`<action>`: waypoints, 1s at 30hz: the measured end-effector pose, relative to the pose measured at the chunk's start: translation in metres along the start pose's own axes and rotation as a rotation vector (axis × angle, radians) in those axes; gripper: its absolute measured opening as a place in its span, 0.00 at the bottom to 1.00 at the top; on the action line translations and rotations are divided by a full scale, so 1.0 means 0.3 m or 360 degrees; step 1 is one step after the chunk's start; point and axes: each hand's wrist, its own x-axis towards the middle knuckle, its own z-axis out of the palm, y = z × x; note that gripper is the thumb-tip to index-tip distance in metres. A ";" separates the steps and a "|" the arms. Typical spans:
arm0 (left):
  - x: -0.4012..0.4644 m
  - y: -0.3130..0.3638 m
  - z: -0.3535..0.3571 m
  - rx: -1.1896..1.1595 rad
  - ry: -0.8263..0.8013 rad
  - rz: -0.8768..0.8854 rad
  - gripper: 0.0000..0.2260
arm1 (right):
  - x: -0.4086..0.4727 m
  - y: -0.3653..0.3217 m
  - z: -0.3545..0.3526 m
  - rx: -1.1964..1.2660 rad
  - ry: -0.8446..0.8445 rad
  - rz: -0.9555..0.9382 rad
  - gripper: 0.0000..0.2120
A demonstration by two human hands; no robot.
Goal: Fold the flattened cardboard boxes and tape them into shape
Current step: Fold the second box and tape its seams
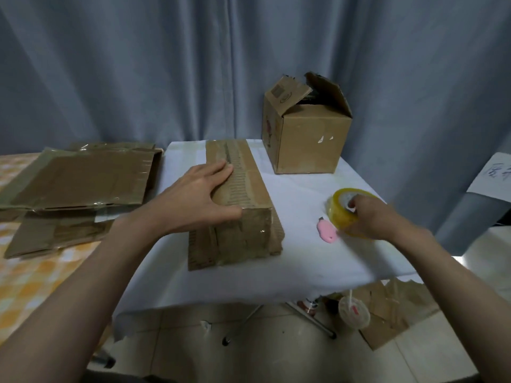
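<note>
A long, worn cardboard box (243,233) lies lengthwise on the white-covered table (290,275). My left hand (199,197) rests flat on its top, fingers straight, thumb along the near top edge. To the right, my right hand (370,217) grips a roll of clear yellowish tape (345,208), with fingers hooked into its core. The roll is tilted on the table. A small pink cutter (327,232) lies just left of the roll.
A folded cardboard box (307,139) with loose top flaps stands at the table's back right. Flattened boxes (77,183) are stacked on the orange-checked surface to the left. Cardboard scraps (387,313) and a round object lie on the floor under the table. Grey curtains hang behind.
</note>
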 end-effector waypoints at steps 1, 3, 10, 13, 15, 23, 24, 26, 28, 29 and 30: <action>-0.001 0.002 -0.006 -0.0021 0.0000 0.0001 0.50 | 0.002 0.015 0.020 -0.0091 0.0028 -0.0017 0.19; -0.001 0.010 -0.020 -0.0056 0.0014 0.0026 0.49 | 0.000 0.033 0.049 -0.0152 0.0194 -0.0074 0.16; 0.011 0.094 -0.024 -0.0232 0.0309 0.0176 0.31 | -0.103 -0.009 -0.038 0.0637 0.0762 -0.0320 0.08; 0.019 0.162 -0.008 -0.0368 0.0438 0.0254 0.22 | -0.179 -0.057 -0.081 0.0916 0.0657 -0.0618 0.07; 0.022 0.204 0.001 -0.0429 0.0466 0.0278 0.19 | -0.220 -0.096 -0.090 0.0990 0.0549 -0.0776 0.08; 0.033 0.287 0.032 -0.0765 0.0571 0.0165 0.12 | -0.267 -0.157 -0.079 0.0981 0.0393 -0.1046 0.10; 0.032 0.291 0.032 -0.0816 0.0625 0.0130 0.10 | -0.267 -0.157 -0.078 0.0982 0.0368 -0.1044 0.10; 0.029 0.296 0.031 -0.0909 0.0697 0.0060 0.06 | -0.270 -0.155 -0.075 0.0967 0.0327 -0.1038 0.10; 0.028 0.298 0.031 -0.0924 0.0701 0.0012 0.04 | -0.273 -0.155 -0.073 0.0955 0.0292 -0.1027 0.10; 0.028 0.300 0.034 -0.0921 0.0688 -0.0011 0.03 | -0.276 -0.155 -0.073 0.0942 0.0277 -0.1019 0.10; 0.026 0.304 0.038 -0.0914 0.0670 -0.0037 0.03 | -0.279 -0.156 -0.074 0.0928 0.0265 -0.1016 0.10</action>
